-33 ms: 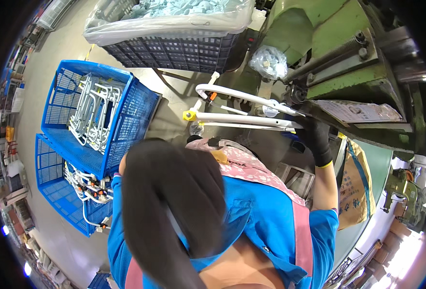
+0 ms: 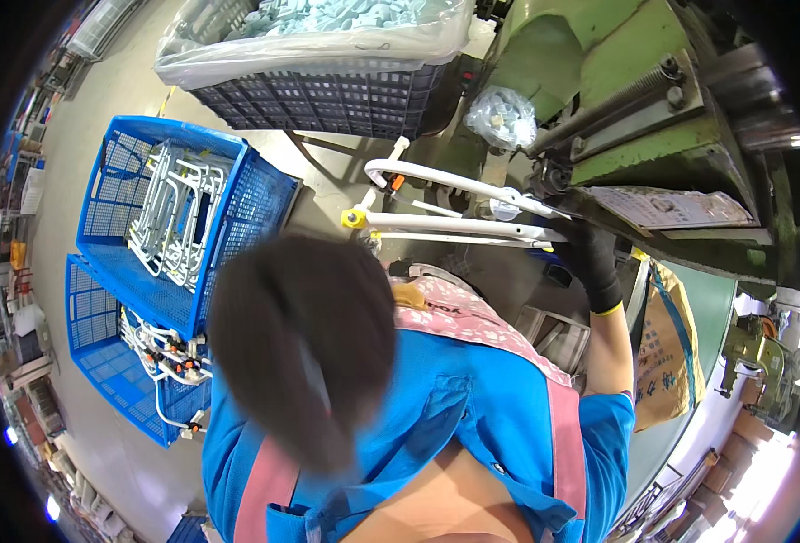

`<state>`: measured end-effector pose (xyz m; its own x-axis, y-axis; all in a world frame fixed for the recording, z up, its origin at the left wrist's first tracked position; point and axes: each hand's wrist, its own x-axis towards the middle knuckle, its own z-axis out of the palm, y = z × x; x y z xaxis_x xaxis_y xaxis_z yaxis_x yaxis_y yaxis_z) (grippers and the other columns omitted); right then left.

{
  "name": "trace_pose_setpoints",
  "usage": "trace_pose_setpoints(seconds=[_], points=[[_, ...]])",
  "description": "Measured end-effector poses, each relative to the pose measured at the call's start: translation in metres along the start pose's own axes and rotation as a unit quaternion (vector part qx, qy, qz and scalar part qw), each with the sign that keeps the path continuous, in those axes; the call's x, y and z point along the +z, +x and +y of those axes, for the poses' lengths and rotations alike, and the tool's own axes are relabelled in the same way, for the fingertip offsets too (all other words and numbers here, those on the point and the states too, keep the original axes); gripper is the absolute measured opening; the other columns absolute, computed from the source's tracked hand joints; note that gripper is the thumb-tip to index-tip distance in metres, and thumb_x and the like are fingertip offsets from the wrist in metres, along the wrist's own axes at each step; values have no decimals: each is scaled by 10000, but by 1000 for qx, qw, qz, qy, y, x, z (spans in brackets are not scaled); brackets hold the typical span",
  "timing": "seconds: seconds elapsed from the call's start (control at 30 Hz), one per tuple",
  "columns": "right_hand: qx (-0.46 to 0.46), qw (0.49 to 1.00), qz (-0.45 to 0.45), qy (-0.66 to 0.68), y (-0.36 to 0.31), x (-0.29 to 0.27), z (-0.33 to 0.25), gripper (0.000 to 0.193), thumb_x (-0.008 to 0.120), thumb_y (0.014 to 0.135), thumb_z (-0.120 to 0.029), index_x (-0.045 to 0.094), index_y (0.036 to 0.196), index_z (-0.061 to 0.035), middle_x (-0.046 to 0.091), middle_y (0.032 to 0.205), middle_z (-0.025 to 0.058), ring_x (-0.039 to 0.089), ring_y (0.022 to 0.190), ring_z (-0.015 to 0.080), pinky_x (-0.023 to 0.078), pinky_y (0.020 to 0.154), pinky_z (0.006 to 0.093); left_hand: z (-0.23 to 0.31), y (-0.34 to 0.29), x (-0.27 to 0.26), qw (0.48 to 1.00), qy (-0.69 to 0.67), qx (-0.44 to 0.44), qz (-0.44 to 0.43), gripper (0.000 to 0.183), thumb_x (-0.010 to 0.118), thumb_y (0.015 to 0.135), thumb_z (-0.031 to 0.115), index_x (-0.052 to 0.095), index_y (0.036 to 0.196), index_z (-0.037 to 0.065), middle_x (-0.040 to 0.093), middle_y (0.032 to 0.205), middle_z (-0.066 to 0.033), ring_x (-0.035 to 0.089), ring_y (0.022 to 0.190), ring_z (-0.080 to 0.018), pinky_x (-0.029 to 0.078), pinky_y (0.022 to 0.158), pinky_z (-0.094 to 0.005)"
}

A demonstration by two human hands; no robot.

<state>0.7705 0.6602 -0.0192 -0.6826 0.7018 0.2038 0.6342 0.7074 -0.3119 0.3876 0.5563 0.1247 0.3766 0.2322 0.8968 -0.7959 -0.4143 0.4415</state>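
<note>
My right hand (image 2: 591, 264), in a black glove with a yellow cuff edge, is at the right end of a white bent-tube frame (image 2: 445, 221). Its fingers are partly hidden there and look closed round the tubes, close under the green machine (image 2: 680, 136). The frame lies roughly level, with a curved upper tube, a straight lower tube and a yellow fitting (image 2: 355, 218) at its left end. An orange clip (image 2: 398, 183) sits near the curve. A large blurred dark shape (image 2: 302, 353) covers my left side, and my left hand does not show.
Blue crates (image 2: 264, 195) on the left hold white bent tubes (image 2: 178, 217). At the back, a dark crate (image 2: 318, 98) with a plastic liner holds pale blue pieces (image 2: 327, 14). A clear plastic bag (image 2: 501, 118) hangs by the machine. A brown sack (image 2: 667, 348) stands at right.
The dark blurred shape has moved left and uncovered more of my blue and pink clothing. My right hand and the white tube frame stay almost in place.
</note>
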Motion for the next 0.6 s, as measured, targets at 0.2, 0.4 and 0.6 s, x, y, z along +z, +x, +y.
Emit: trace_pose_setpoints(seconds=[0.2, 0.4, 0.6], points=[[18, 999, 35, -10, -20, 25, 28, 359, 709, 655, -129, 695, 1010, -181, 600, 1038, 89, 563, 976, 321, 466, 822, 441, -28, -96, -65, 693, 363, -497, 375, 406, 696, 818, 66, 591, 1209, 47, 635, 987, -33, 559, 763, -60, 464, 631, -217], [11, 996, 58, -71, -25, 34, 42, 319, 712, 681, -242, 707, 1000, -256, 596, 1017, 74, 571, 969, 308, 465, 806, 435, -88, -169, -78, 711, 391, -499, 304, 398, 687, 856, 146, 576, 1231, 70, 662, 964, -27, 590, 724, -80, 494, 662, -243], [62, 997, -1, -54, -15, 27, 27, 273, 695, 685, -260, 719, 955, -228, 637, 958, 91, 592, 949, 295, 458, 772, 427, -87, -163, -72, 693, 420, -497, 312, 305, 697, 834, 165, 627, 1109, 53, 654, 793, -52, 582, 665, -105, 469, 618, -269]])
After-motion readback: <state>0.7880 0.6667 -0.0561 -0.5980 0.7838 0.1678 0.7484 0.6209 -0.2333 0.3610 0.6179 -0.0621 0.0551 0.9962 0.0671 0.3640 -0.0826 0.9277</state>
